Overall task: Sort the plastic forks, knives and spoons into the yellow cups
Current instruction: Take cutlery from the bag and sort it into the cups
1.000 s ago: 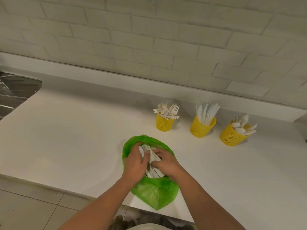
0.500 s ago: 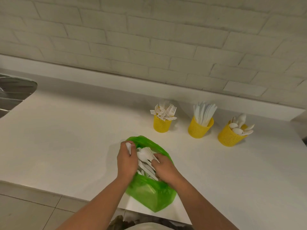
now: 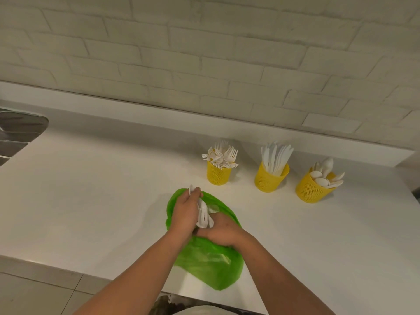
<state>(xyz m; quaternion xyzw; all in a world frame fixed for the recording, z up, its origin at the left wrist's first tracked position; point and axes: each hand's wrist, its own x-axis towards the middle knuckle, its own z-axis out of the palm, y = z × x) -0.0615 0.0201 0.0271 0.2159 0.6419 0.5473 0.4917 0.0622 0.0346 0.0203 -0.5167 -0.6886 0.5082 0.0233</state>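
The bundle of white plastic cutlery [image 3: 202, 215] sits above the mouth of the green plastic bag [image 3: 204, 264], gripped by the left hand [image 3: 184, 212] with its fingers curled round the handles. The right hand [image 3: 221, 231] lies on the bag, touching the bundle's lower end; its grip cannot be determined. Beyond the bag on the white counter [image 3: 91, 201] stand 3 yellow cups in 1 row: fork cup [image 3: 218, 176], knife cup [image 3: 270, 181], spoon cup [image 3: 311, 190]. A metal sink [image 3: 16, 133] occupies the far left.

Open desk [image 3: 91, 201] left of the green bag [image 3: 204, 264] as far as the sink [image 3: 18, 130]; behind-right of the bag, three yellow cups [image 3: 269, 180] in a row with gaps between; open desk right of the bag
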